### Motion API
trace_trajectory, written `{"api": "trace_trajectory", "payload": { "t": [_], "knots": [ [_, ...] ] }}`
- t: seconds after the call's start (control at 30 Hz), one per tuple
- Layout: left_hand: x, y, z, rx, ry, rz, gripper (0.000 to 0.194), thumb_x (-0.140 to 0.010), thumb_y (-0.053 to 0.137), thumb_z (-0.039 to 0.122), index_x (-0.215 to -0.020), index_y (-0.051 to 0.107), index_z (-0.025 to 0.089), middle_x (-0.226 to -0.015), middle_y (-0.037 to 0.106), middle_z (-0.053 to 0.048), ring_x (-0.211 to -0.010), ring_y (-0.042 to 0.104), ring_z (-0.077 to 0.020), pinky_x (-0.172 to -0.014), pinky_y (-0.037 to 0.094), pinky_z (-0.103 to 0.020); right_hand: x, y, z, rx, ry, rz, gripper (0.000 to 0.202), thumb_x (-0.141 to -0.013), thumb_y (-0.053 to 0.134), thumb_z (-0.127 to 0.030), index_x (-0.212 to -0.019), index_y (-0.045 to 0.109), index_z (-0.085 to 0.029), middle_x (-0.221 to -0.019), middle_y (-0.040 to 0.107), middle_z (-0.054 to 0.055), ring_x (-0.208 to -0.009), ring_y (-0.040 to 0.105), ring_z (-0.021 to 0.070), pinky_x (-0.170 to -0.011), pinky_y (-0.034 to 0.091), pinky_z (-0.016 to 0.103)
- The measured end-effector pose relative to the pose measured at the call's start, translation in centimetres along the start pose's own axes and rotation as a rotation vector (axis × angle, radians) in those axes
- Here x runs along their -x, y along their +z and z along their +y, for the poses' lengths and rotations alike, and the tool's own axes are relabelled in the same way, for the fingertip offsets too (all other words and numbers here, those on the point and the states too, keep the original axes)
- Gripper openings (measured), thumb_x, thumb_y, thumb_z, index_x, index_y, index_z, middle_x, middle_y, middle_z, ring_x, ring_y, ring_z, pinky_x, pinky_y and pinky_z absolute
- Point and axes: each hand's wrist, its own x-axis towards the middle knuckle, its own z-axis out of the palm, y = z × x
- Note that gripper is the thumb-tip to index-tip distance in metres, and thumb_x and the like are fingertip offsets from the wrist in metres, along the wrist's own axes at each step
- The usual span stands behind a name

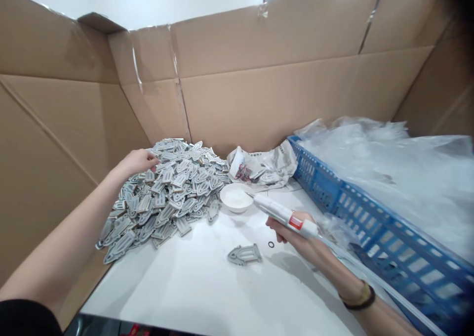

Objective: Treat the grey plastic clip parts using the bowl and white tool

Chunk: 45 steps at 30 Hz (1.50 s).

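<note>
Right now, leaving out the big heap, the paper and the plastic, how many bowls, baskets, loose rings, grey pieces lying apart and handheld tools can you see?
White bowl: 1
Blue basket: 1
Dark ring: 1
Loose grey piece: 1
White tool, in the right hand: 1
Total: 5

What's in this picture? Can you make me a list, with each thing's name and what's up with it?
Left grip: at the gray parts pile; contact unclear
Right grip: holding a white tool, tip near the bowl
Bowl: white, beside the pile
Lone gray part: on the white table
Ring: small, dark, near that part
Blue basket: right side, holding clear plastic
Walls: cardboard
</note>
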Motion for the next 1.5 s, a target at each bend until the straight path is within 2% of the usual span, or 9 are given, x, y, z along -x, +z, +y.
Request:
{"api": "trace_trajectory", "payload": {
  "t": [0.1,0.17,0.37,0.47,0.57,0.67,0.8,1.23,1.5],
  "knots": [
    [1.6,0.8,2.9,-0.137,0.062,0.158,0.016,-0.075,0.062,0.026,-0.081,0.075,0.02,-0.072,0.071,-0.006,-0.069,0.058,-0.0222,-0.063,0.034,-0.027,-0.3,-0.3,0.3,-0.057,0.072,0.083,0.034,-0.076,0.064,-0.052,-0.073,0.067,-0.018,-0.051,0.061,0.001,-0.048,0.056,0.0155,-0.048,0.043,0.026],
    [3.4,2.7,5.9,-0.075,0.201,0.158,0.025,-0.079,0.056,0.024,-0.095,0.075,0.02,-0.08,0.073,-0.006,-0.075,0.061,-0.0222,-0.067,0.037,-0.027,-0.3,-0.5,0.0,-0.077,0.112,0.121,0.035,-0.076,0.065,-0.052,-0.073,0.066,-0.017,-0.051,0.06,0.001,-0.047,0.054,0.0144,-0.047,0.04,0.025],
    [7.3,11.6,14.3,0.01,0.623,-0.261,0.026,-0.088,0.049,0.025,-0.094,0.075,0.022,-0.093,0.076,-0.006,-0.082,0.066,-0.021,-0.071,0.041,-0.026,-0.4,-0.7,-0.9,-0.134,0.171,0.148,0.034,-0.075,0.066,-0.051,-0.072,0.062,-0.017,-0.05,0.058,-0.001,-0.047,0.05,0.0122,-0.048,0.036,0.024],
    [6.7,15.0,16.2,-0.057,0.641,-0.329,0.02,-0.083,0.058,0.021,-0.092,0.075,0.02,-0.099,0.075,-0.012,-0.091,0.067,-0.0263,-0.072,0.041,-0.029,-0.6,-0.8,-0.6,-0.102,0.194,0.146,0.034,-0.075,0.065,-0.051,-0.069,0.062,-0.017,-0.05,0.058,-0.001,-0.047,0.05,0.0121,-0.048,0.036,0.024],
    [5.3,16.9,16.8,-0.076,0.624,-0.372,0.009,-0.074,0.068,0.02,-0.08,0.074,0.018,-0.086,0.074,-0.011,-0.08,0.066,-0.026,-0.069,0.042,-0.029,-0.6,-0.9,-0.3,-0.063,0.186,0.145,0.036,-0.078,0.062,-0.051,-0.065,0.062,-0.017,-0.051,0.059,0.0,-0.047,0.051,0.012,-0.048,0.037,0.023],
    [4.2,17.7,16.9,-0.087,0.622,-0.422,0.004,-0.07,0.07,0.021,-0.072,0.072,0.019,-0.071,0.07,-0.005,-0.065,0.062,-0.0198,-0.063,0.04,-0.026,-0.6,-0.9,-0.3,-0.07,0.182,0.158,0.034,-0.078,0.062,-0.048,-0.066,0.063,-0.017,-0.05,0.059,0.0,-0.047,0.053,0.0127,-0.048,0.038,0.023],
    [3.9,17.6,16.4,-0.068,0.65,-0.424,0.011,-0.072,0.062,0.016,-0.072,0.073,0.018,-0.073,0.071,-0.004,-0.065,0.06,-0.0174,-0.061,0.037,-0.025,-0.7,-0.9,-0.5,-0.105,0.189,0.179,0.03,-0.076,0.064,-0.046,-0.068,0.064,-0.017,-0.05,0.06,0.0,-0.048,0.054,0.0129,-0.049,0.038,0.023],
    [3.9,17.6,15.0,0.162,0.577,-0.21,0.012,-0.076,0.066,0.021,-0.081,0.076,0.017,-0.089,0.075,-0.006,-0.08,0.064,-0.0199,-0.074,0.043,-0.027,-0.8,-0.9,-0.6,-0.124,0.225,0.182,0.031,-0.075,0.066,-0.048,-0.069,0.063,-0.018,-0.051,0.061,0.0,-0.049,0.054,0.0126,-0.049,0.039,0.023],
    [4.6,17.3,14.6,0.35,0.508,-0.174,0.019,-0.08,0.057,0.019,-0.083,0.076,0.016,-0.086,0.076,-0.006,-0.073,0.066,-0.0172,-0.073,0.049,-0.027,-0.7,-0.8,-0.6,-0.123,0.227,0.18,0.029,-0.075,0.065,-0.046,-0.071,0.064,-0.018,-0.05,0.059,-0.001,-0.048,0.053,0.0125,-0.048,0.038,0.023]
  ]
}}
